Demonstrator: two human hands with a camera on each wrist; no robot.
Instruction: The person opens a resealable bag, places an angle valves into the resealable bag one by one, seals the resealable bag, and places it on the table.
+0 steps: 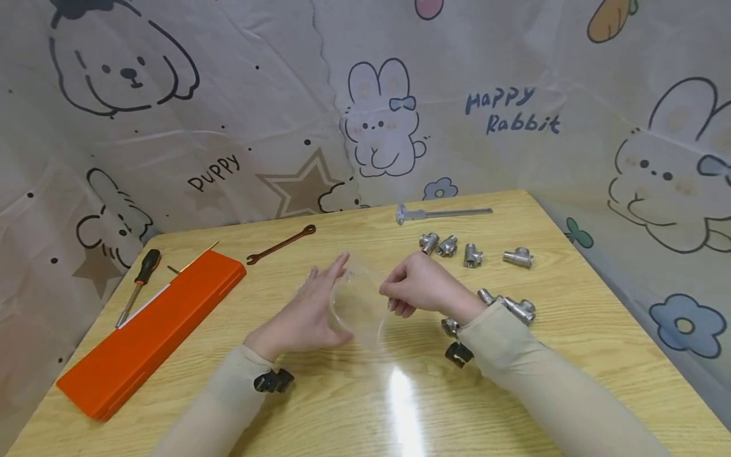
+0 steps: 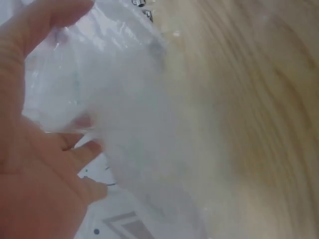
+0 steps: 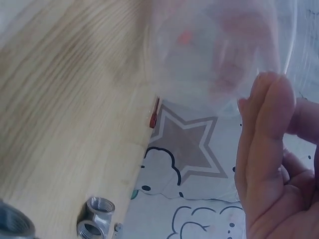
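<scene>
A pale wooden bench (image 1: 354, 406) stood against a cartoon-printed sheet (image 1: 514, 114), and a person in beige sleeves worked at its middle. A long orange case (image 1: 151, 330) lay flat toward the left edge of the bench, well apart from the hands. At the centre of the bench, both hands held up a clear plastic bag (image 1: 358, 304). The left hand (image 1: 311, 314) lay with straight fingers flat against the bag's left side, supporting it. The right hand (image 1: 419, 285) pinched the bag's right edge between curled fingers and thumb. The bag looked empty, as far as its blurred film showed, and appeared to be only at the stage of being opened. Nothing seemed packed yet: 4 steel pipe fittings (image 1: 474, 254) sat in a row on the bench behind the right hand, with more fittings (image 1: 516, 308) near its wrist. A caliper (image 1: 440, 213) lay behind that row, and a wrench (image 1: 281, 244) and a screwdriver (image 1: 139, 285) lay beside the case.
</scene>
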